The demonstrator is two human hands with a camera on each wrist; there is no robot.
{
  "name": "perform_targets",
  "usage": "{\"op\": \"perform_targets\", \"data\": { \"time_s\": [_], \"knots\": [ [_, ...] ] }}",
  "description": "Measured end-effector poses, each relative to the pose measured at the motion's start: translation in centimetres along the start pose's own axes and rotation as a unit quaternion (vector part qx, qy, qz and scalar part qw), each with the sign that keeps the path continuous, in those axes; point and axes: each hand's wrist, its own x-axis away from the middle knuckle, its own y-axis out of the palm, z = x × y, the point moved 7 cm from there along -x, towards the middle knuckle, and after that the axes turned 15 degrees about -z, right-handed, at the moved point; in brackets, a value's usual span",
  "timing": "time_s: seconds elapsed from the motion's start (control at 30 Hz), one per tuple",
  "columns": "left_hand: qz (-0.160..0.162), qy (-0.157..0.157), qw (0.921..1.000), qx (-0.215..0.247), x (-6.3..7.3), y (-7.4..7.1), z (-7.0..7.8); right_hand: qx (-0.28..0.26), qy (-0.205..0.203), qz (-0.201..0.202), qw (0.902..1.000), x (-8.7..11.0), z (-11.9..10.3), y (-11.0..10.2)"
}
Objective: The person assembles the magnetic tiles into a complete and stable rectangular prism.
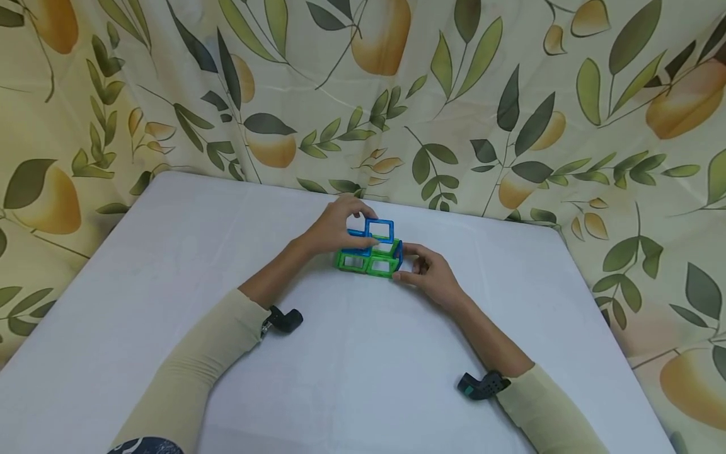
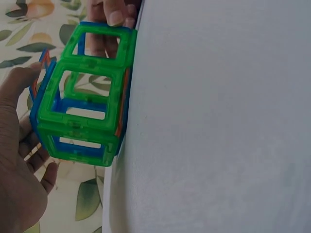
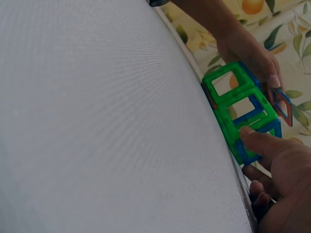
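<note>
A box of see-through magnetic tiles (image 1: 367,265) rests on the white table, with green frames on its near side and blue ones on top and at the right end. My left hand (image 1: 334,226) reaches over its left part and pinches a single square magnetic tile (image 1: 379,221) between thumb and index finger. That tile stands tilted up over the box's top; its blue and orange edges show in the right wrist view (image 3: 286,110). With thumb in front and fingers behind, my right hand (image 1: 435,275) grips the right end of the box (image 3: 221,100).
The white-covered table (image 1: 351,372) spreads around the box, its back edge just behind. A curtain (image 1: 454,126) printed with fruit and leaves hangs beyond it. Black wrist cameras (image 1: 286,320) sit on both wrists at the sleeve ends.
</note>
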Motion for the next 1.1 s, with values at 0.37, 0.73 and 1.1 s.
{"op": "perform_targets", "data": {
  "time_s": [0.37,0.73,1.1],
  "knots": [
    [0.001,0.018,0.9998,-0.013,-0.2,0.8,0.9,-0.011,-0.002,0.002,0.9999,0.1,0.0,0.1],
    [-0.006,0.027,0.9995,-0.018,-0.1,1.4,1.8,-0.005,-0.002,-0.002,1.0000,1.3,-3.6,0.1],
    [-0.012,0.022,0.9994,-0.022,-0.3,1.8,1.9,-0.003,-0.008,-0.004,1.0000,1.6,-4.5,0.1]
  ]
}}
